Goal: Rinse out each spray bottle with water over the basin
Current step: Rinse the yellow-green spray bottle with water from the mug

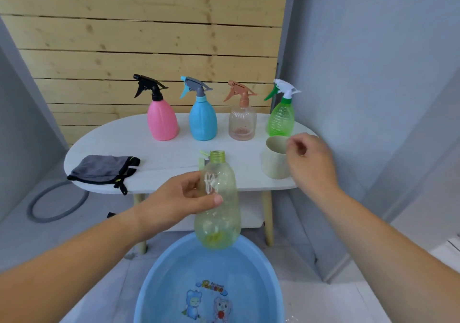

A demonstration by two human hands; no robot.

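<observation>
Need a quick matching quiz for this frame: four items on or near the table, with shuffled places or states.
Items
1. yellow bottle
2. grey cloth
3. cup
4. pink bottle

Places or states
a. leftmost in the row at the back of the table
b. lying at the table's left end
c. held in the left hand, spray head off
d. at the table's right end, by the right hand

Pairs: 1-c, 2-b, 3-d, 4-a
</observation>
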